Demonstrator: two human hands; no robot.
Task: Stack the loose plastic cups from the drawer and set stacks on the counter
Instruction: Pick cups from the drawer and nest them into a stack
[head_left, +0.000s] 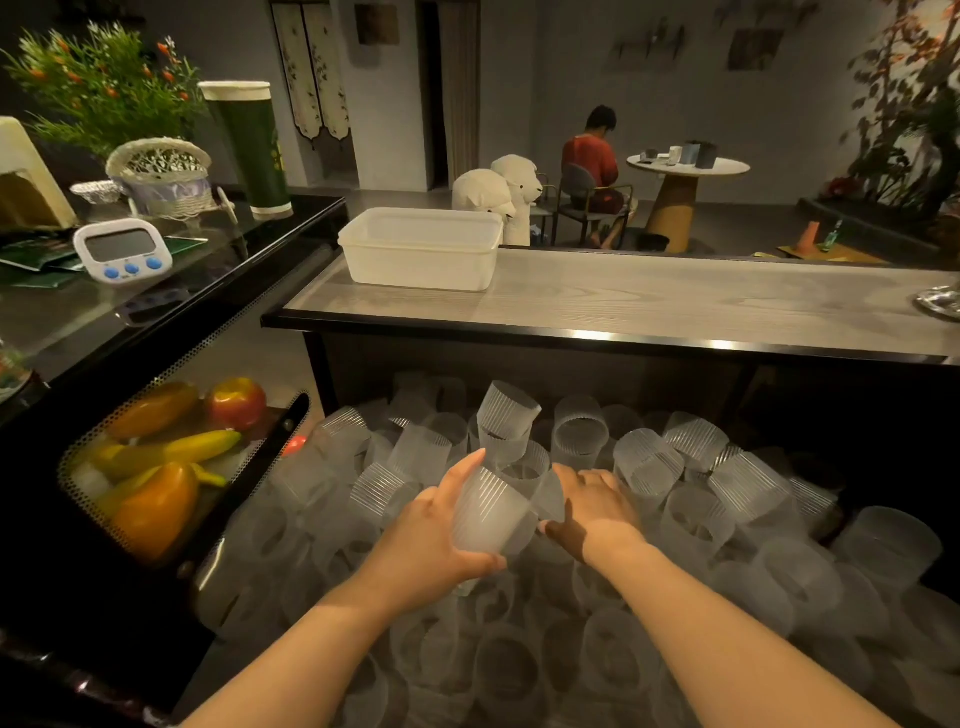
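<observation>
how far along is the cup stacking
Barely started. Done: nothing visible, the counter holds only a white tub, no stacks. In hand: the left hand grips one cup; the right hand reaches into the pile. Left: the drawer is full of loose cups.

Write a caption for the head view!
Left hand holds a cup; right hand reaches into the pile.
</observation>
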